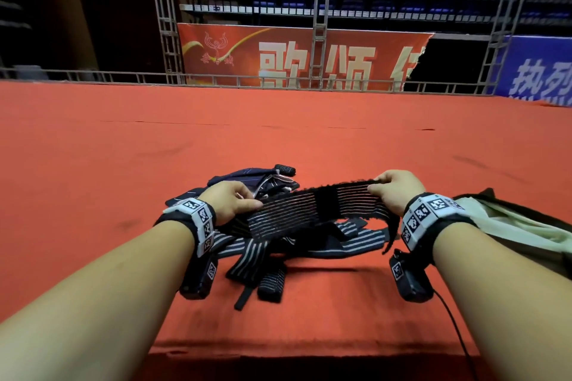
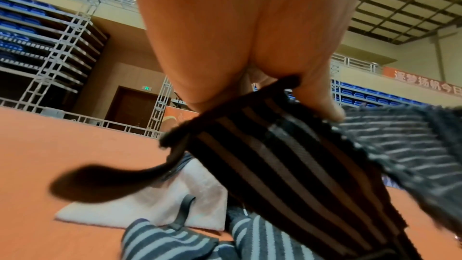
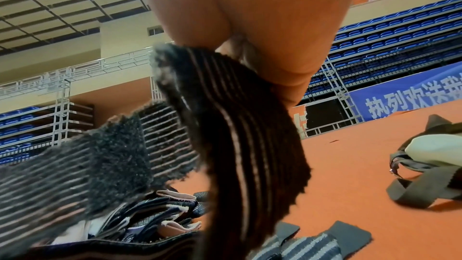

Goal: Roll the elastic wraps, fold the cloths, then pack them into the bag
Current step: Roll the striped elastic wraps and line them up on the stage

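Both hands [image 1: 312, 198] pinch a striped elastic wrap [image 1: 309, 210] before the banner [image 1: 297, 59] reading "歌颂".

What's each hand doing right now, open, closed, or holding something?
Left hand: closed, pinching one end of the striped elastic wrap.
Right hand: closed, gripping the wrap's other end, stretched above the pile.
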Tool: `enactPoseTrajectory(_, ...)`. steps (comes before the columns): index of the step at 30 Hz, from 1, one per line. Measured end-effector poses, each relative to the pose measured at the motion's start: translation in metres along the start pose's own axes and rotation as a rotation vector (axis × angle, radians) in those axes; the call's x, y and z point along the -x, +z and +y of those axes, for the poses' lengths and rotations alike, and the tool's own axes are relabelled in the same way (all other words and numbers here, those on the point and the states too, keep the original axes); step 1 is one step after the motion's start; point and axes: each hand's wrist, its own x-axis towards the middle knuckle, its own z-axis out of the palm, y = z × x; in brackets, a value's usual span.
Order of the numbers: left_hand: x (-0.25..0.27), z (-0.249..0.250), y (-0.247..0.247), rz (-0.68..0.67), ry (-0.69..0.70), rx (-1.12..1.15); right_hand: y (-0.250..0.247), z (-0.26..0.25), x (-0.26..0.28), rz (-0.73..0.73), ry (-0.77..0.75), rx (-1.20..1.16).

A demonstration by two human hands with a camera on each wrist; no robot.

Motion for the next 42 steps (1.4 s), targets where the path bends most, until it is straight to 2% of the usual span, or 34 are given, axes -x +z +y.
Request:
enactPoseTrajectory(3,0.002,-0.011,-0.005,-0.132,0.055,0.040,0.005,-0.005,-0.004,0.040,0.024,0.028)
enactPoseTrajectory(4,0.003,-0.013,-0.006,-0.176,0.070,-0.008,0.008,-0.008,-0.005,0.049,0.027,0.026)
enactPoseTrajectory(6,0.004,-0.014,-0.008,-0.246,0.067,-0.220,0.014,-0.013,-0.007,0.060,0.027,0.033)
enactPoseTrajectory(8,0.002,-0.018,-0.012,-0.259,0.042,-0.412,0.020,-0.018,-0.009,0.070,0.023,0.059)
enactPoseTrajectory(10,-0.003,-0.025,-0.021,-0.177,0.004,-0.509,0.024,-0.021,-0.013,0.105,0.025,0.075)
enactPoseTrajectory(13,-0.011,-0.040,-0.041,0.024,-0.158,-0.566,0.020,-0.020,-0.020,0.167,0.056,0.058)
enactPoseTrajectory(15,-0.015,-0.048,-0.046,0.089,-0.261,-0.541,0.017,-0.019,-0.023,0.105,0.079,-0.001)
enactPoseTrajectory(17,-0.019,-0.050,-0.042,0.077,-0.281,-0.514,0.020,-0.022,-0.025,0.004,0.084,-0.086)
enactPoseTrajectory(21,-0.024,-0.023,-0.029,0.058,-0.179,-0.356,0.038,-0.034,-0.023,-0.086,0.100,-0.347)
enactPoseTrajectory(24,-0.018,0.010,-0.021,-0.001,-0.035,-0.095,0.043,-0.053,-0.009,-0.111,0.124,-0.549)
enactPoseTrajectory(28,-0.003,0.061,-0.015,-0.251,0.120,0.447,0.034,-0.069,0.006,-0.146,0.128,-0.699)
enactPoseTrajectory(30,-0.002,0.081,-0.010,-0.392,0.155,0.594,0.026,-0.074,0.015,-0.165,0.146,-0.783)
enactPoseTrajectory(33,0.001,0.107,0.000,-0.435,0.259,0.473,0.012,-0.077,0.027,-0.217,0.125,-0.870)
enactPoseTrajectory(37,0.006,0.134,0.014,-0.250,0.391,0.074,-0.004,-0.073,0.041,-0.220,0.021,-0.843)
enactPoseTrajectory(40,0.012,0.153,0.021,-0.129,0.443,-0.052,-0.018,-0.072,0.046,-0.203,-0.006,-0.851)
enactPoseTrajectory(42,0.018,0.165,0.021,-0.068,0.478,-0.067,-0.028,-0.070,0.046,-0.165,-0.007,-0.735)
